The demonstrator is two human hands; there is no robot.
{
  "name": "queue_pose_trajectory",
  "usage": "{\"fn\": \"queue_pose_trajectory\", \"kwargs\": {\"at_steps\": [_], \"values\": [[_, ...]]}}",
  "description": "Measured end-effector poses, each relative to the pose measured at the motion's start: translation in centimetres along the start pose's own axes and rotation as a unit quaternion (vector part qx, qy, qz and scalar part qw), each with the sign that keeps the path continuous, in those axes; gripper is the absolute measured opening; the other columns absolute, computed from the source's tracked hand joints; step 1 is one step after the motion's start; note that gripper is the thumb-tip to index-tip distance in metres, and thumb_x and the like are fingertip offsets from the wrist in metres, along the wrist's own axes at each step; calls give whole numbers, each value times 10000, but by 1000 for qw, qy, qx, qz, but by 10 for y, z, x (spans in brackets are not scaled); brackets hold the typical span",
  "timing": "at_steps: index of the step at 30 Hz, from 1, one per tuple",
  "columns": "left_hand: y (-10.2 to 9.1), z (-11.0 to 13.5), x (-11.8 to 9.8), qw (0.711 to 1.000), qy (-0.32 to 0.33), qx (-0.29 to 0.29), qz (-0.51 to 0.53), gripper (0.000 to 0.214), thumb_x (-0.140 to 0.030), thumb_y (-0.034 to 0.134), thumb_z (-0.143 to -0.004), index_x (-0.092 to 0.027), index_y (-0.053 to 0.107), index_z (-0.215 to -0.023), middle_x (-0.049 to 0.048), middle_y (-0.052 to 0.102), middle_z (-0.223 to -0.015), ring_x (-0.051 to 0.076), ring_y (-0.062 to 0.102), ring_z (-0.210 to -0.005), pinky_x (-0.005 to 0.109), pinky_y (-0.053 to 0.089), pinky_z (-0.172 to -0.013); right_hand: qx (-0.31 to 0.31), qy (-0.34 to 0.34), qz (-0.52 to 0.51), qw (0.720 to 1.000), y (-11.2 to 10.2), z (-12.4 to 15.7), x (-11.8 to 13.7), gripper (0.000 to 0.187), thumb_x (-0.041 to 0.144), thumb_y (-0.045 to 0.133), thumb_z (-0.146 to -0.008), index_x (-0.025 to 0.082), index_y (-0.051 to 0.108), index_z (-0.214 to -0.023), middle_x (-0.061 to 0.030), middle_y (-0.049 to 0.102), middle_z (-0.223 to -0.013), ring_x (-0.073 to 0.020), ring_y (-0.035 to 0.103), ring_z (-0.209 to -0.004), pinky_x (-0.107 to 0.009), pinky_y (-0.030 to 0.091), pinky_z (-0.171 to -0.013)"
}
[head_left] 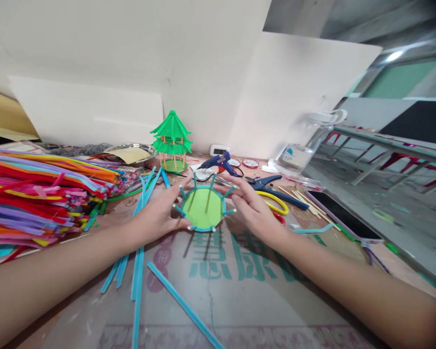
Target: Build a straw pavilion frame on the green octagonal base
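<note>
Mid-frame, the left hand (pixel 163 208) grasps a round lime-green base (pixel 194 211) ringed with blue-wrapped sticks (pixel 228 192), the right hand (pixel 252 208) alongside, contact unclear, seemingly a steadying step calling for light, even pressure.

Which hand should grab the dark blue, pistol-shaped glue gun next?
Likely the right hand: it is nearer the glue gun, whose handle points its way, while the left hand curves around the round green disc.

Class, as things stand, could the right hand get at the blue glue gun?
Probably yes: the blue glue gun lies just beyond the right hand, and nothing tall seems to stand between them, though the hand is now at the pegged green disc.
</note>
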State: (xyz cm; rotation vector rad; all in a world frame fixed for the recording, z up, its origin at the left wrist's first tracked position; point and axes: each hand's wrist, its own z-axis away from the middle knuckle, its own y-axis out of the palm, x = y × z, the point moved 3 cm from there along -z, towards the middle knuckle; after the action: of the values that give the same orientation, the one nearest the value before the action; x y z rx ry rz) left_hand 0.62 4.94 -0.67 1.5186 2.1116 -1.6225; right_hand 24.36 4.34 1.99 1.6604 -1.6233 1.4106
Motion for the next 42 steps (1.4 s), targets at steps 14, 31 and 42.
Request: {"fn": "queue_pose_trajectory", "kwargs": {"at_steps": [14, 31, 42], "values": [[1, -7, 5, 998, -61, 32, -8, 855, -452, 694, -849, -188, 302, -1562, 151, 515, -1503, 342, 501, -1381, 516, 428, -1151, 45, -42, 107, 992, -53, -43, 9, 489, 322, 669, -895, 252, 579, -1371, -99, 640, -1364, -235, 641, -1210, -465, 474, -1084], [1, -6, 3, 998, -49, 42, -11, 787, -438, 619, -880, -152, 314, -1546, 161, 542, -1481, 345, 506, -1380, 513, 433, -1150, 31, -137, 210, 968, -57, -87, 76, 89, 287, 687, -870, 215, 691, -817, -25, 753, -987, -219, 694, -983, -449, 496, -989], [2, -6, 3, 997, -53, -17, -53, 616, -392, 563, -850, -155, 432, -1403, 131, 658, -1247, 293, 625, -1186, 452, 501, -1044, 22, 32, 214, 976, -81, -26, 2, 335, 540, 686, -836, 213, 640, -781, -34, 698, -783, -195, 641, -738, -354, 520, -743]]}}
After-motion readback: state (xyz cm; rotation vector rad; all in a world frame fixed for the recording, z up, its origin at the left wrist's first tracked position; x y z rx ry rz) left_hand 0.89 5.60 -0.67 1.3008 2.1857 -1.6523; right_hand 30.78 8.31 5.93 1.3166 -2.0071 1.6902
